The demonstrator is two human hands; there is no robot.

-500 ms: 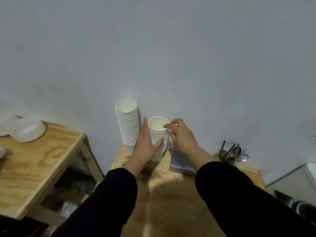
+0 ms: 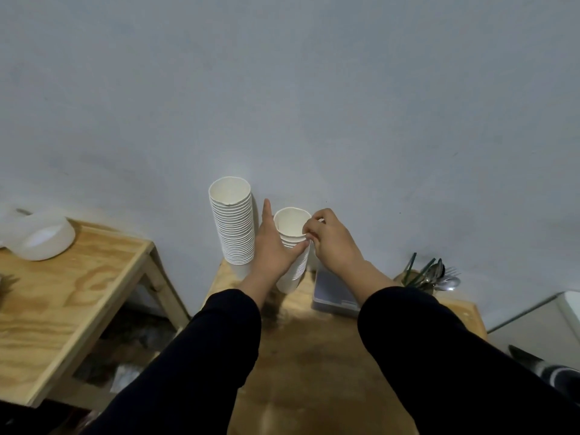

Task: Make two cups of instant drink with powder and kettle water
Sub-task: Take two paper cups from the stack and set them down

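Two stacks of white paper cups stand against the wall at the back of a wooden table. The taller stack is on the left, the shorter stack on the right. My left hand wraps the shorter stack from its left side, thumb across the front. My right hand pinches the right rim of the top cup, which sits raised above the cups below. No kettle or powder is in view.
A grey flat box lies right of the stacks. A holder of spoons and forks stands at the back right. A second wooden table with a white bowl is on the left. A white appliance edge shows far right.
The top cup has risen a little out of the shorter stack in my right hand's pinch. My left hand has closed tighter around the stack.
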